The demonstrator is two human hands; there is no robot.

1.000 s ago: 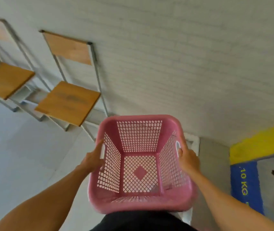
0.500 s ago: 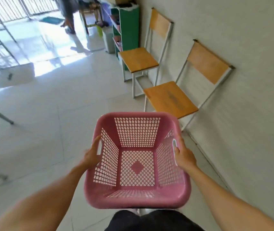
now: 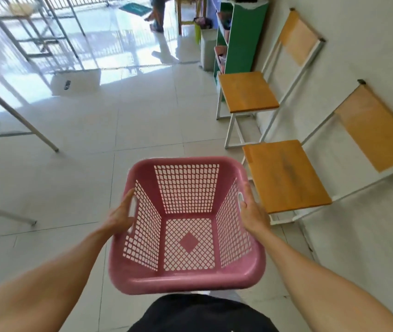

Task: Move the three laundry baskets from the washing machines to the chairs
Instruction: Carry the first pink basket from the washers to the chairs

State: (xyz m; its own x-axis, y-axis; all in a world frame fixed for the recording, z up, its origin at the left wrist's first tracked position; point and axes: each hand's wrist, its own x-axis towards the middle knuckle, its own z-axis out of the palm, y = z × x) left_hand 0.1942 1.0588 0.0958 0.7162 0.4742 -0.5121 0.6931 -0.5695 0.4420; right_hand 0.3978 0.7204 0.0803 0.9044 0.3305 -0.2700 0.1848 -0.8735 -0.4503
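Note:
I hold an empty pink laundry basket [image 3: 186, 281] in front of my waist, above the tiled floor. My left hand [image 3: 121, 215] grips its left side at the handle slot, and my right hand [image 3: 254, 213] grips the right side at the other slot. Just right of the basket stands the nearer chair [image 3: 286, 176] with a bare orange wooden seat. A second chair [image 3: 248, 92] of the same kind stands farther along the wall, its seat bare too. No other baskets or washing machines are in view.
A white wall [image 3: 370, 248] runs along the right behind the chairs. A green shelf unit [image 3: 238, 32] and a grey bin [image 3: 208, 47] stand beyond the far chair. Metal table legs [image 3: 18, 116] cross the left. Someone's feet [image 3: 154, 22] show far back.
My view has swung left from the wall to the open room. The chairs have shifted from the left of the basket to its right. Both hands keep their hold.

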